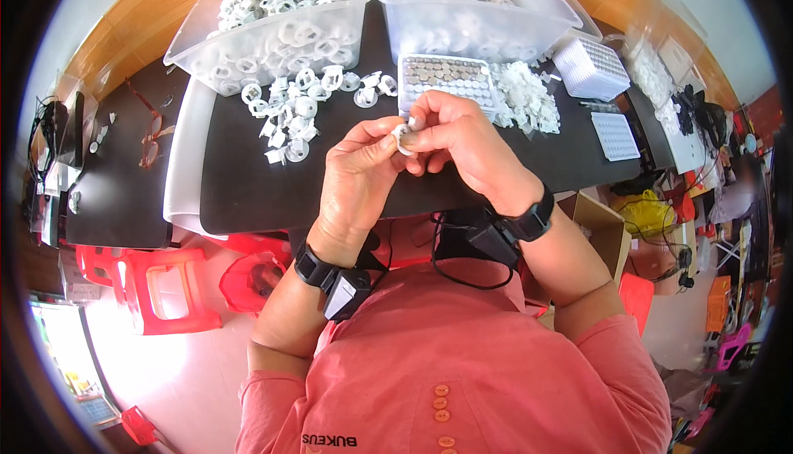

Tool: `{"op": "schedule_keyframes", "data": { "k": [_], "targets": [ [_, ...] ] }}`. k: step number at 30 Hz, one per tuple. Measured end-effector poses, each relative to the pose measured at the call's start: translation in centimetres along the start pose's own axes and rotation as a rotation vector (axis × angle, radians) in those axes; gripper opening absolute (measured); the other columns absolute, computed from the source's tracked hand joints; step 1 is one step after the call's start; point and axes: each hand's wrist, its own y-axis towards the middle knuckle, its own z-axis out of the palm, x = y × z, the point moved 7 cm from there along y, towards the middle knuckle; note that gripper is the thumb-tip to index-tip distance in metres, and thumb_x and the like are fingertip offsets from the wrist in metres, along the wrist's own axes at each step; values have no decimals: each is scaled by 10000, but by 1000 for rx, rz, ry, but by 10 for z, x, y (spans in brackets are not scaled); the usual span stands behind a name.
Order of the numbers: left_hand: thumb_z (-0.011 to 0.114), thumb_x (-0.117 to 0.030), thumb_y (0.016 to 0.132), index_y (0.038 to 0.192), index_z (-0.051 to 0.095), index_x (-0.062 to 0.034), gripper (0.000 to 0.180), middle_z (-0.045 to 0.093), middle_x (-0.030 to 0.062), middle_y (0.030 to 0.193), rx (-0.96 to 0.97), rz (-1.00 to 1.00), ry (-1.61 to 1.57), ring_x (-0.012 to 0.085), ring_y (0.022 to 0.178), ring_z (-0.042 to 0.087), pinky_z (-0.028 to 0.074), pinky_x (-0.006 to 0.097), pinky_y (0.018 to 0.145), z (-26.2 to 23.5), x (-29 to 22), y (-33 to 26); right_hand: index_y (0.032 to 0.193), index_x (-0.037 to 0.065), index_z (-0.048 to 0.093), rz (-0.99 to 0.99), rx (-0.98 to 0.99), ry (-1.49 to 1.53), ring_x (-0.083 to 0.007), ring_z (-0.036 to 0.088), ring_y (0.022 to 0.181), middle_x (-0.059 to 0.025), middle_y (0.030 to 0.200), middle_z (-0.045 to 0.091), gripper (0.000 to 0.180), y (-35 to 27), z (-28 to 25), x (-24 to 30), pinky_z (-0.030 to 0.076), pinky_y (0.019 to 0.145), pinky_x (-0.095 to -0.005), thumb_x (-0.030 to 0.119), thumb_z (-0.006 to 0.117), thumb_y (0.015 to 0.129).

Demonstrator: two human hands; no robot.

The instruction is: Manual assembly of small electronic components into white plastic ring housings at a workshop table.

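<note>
Above the near edge of the dark table, my left hand (361, 175) pinches a small white plastic part (402, 133) between thumb and fingers. My right hand (472, 142) meets it there, its thumb and fingers closed on the same part. The fingers cover most of the part. Just beyond the hands sits a tray (403, 95) with rows of round, coin-like silver and white pieces. To its right lies a heap of small translucent white pieces (529, 100). Left of the hands, loose white ring-shaped plastic parts (289, 117) are spread on the table.
Two translucent bins, left (273, 49) and right (487, 28), hold many white parts at the back. A stack of white trays (591, 70) and a single white tray (616, 136) stand at the right. Red stools (169, 289) are on the floor at left, an open cardboard box (596, 227) at right.
</note>
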Motion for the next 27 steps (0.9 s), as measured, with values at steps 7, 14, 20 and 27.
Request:
{"op": "schedule_keyframes", "data": {
  "k": [7, 14, 20, 27],
  "targets": [
    [628, -120, 980, 1153, 643, 35, 233, 678, 130, 1020, 61, -23, -31, 241, 842, 638, 519, 383, 801, 2, 2, 1, 917, 97, 561, -1, -9, 50, -130, 640, 659, -36, 757, 655, 106, -7, 0, 4, 413, 547, -233, 122, 661, 893],
    [675, -89, 949, 1160, 657, 43, 250, 690, 130, 1052, 19, -49, -86, 221, 856, 642, 534, 362, 807, -2, 3, -1, 969, 68, 615, -176, -102, 23, -77, 634, 705, 3, 860, 662, 97, -18, 7, 0, 445, 608, -208, 120, 694, 949],
    [687, -80, 940, 1142, 669, 36, 234, 697, 138, 1044, -21, -34, -98, 227, 856, 648, 539, 358, 803, -1, -1, 0, 972, 29, 631, -314, -125, -116, -100, 662, 764, -33, 878, 663, 78, -25, 10, 10, 442, 605, -207, 95, 671, 966],
    [691, -78, 941, 1143, 670, 35, 232, 696, 130, 1014, -23, 4, -80, 229, 833, 652, 541, 361, 789, -7, 2, 0, 969, 39, 636, -180, -145, -78, -93, 673, 753, -19, 867, 689, 89, -17, 5, -3, 462, 601, -212, 117, 677, 968]
  ]
}}
